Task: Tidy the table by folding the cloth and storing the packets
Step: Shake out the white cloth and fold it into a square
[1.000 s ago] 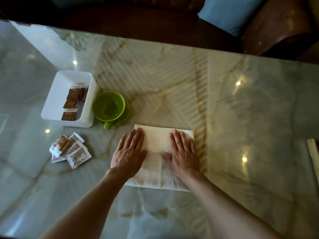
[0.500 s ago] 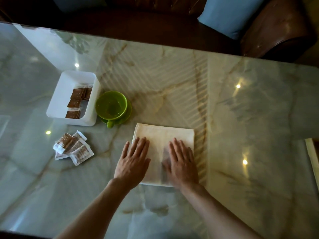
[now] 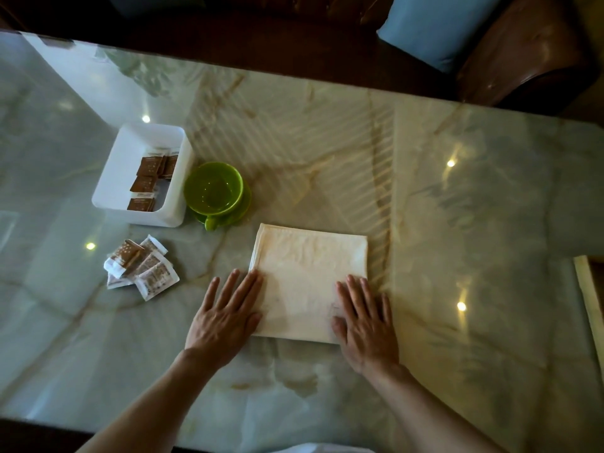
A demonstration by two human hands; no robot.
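Observation:
A cream cloth, folded into a neat square, lies flat on the marble table. My left hand rests flat at the cloth's near left corner, mostly on the table, fingers apart. My right hand lies flat over the near right corner, fingers spread. Neither hand holds anything. A loose pile of white and brown packets sits on the table to the left of the cloth. Several brown packets lie inside a white rectangular bin at the far left.
A green cup on a green saucer stands between the bin and the cloth. A brown leather seat with a blue cushion lies beyond the far table edge. A pale strip shows at the right edge.
Both hands have slid back toward me across the cloth and apart, from its middle to its near corners. The cloth stays flat and folded.

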